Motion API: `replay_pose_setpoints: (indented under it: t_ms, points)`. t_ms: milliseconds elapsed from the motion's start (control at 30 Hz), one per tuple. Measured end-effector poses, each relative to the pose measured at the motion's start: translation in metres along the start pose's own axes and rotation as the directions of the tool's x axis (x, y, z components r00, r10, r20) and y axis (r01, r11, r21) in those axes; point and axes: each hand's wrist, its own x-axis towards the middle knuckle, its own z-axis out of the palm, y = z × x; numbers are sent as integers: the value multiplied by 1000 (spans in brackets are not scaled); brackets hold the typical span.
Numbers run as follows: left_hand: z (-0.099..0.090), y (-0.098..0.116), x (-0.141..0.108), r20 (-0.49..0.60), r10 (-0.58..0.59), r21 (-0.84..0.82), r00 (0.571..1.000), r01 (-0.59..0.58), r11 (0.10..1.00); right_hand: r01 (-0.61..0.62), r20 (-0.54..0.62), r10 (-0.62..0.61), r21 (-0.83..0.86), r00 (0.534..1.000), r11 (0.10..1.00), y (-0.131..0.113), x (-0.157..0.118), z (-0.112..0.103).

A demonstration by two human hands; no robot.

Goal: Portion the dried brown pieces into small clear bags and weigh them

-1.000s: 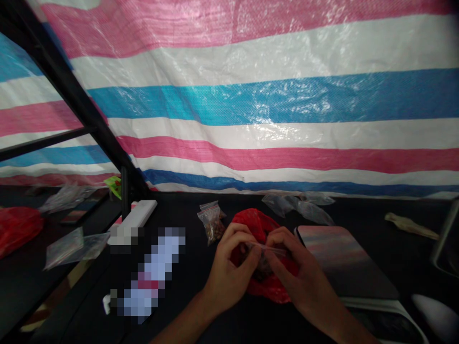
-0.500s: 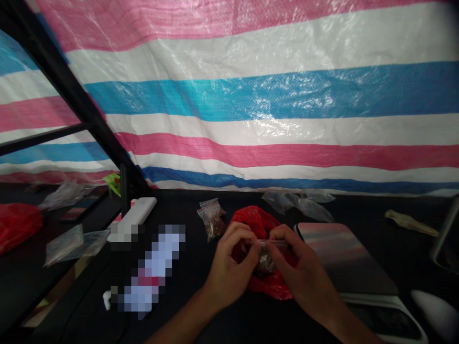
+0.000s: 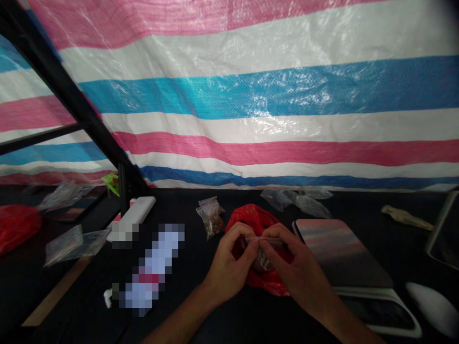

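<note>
Our left hand (image 3: pixel 227 267) is pinching one end of a small clear zip bag (image 3: pixel 263 255) by its top edge, and our right hand (image 3: pixel 301 263) is pinching the other end, both narrowly closed on the plastic. We are holding the zip bag in front of a crumpled red bag (image 3: pixel 260 220), which is lying on the black worktop (image 3: pixel 201 317) under our hands. Something dark is sitting in the zip bag, too small to tell what. Just left of our hands, a filled bag of brown bits (image 3: pixel 211 220) is lying on the worktop, and further left a pixelated object (image 3: pixel 154 265) and a white box (image 3: pixel 134 215) are resting. To the right, a glossy dark panel (image 3: pixel 340 253) is lying near a white oval object (image 3: pixel 435 308). Behind it, clear bags (image 3: pixel 297 200) and a beige scrap (image 3: pixel 405 217) are lying. Beyond a black metal frame (image 3: pixel 60 91), another red bag (image 3: pixel 16 229) is lying at far left, and a striped tarp (image 3: pixel 265 95) is hanging across the back.
</note>
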Motion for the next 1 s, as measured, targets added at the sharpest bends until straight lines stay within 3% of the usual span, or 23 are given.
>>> replay_pose_setpoints:
  t_ms: [200,367,500,633,700,767,833,900,967,1000]
  points:
    - [-3,-4,5,-60,-35,-78,998,30,997,-79,-43,79,12,996,997,3,-1,0]
    - [-5,-1,6,-65,-59,-156,996,48,987,-65,0,65,26,998,998,2,1,1]
    - [-1,-3,3,-53,-88,-116,995,82,990,-57,-15,57,17,998,998,4,-1,2]
    - [2,-2,2,-55,-138,-152,989,129,980,53,-154,-61,-61,986,997,8,-6,2]
    - [-4,2,6,-128,-139,-168,982,117,979,147,-197,-170,-126,965,981,9,-10,3]
    - [-16,6,12,-314,-118,-118,942,84,989,227,-206,-262,-181,943,957,9,-12,4]
    - [-31,4,20,-542,-96,-35,835,91,995,280,-205,-325,-222,923,934,9,-14,4]
    - [-45,-4,25,-669,-42,105,742,151,983,302,-193,-355,-254,915,919,9,-13,4]
    - [-54,-16,28,-705,7,245,709,234,941,301,-170,-354,-272,920,914,10,-12,4]
    - [-56,-22,28,-680,20,311,733,264,913,293,-162,-345,-277,924,915,11,-12,4]
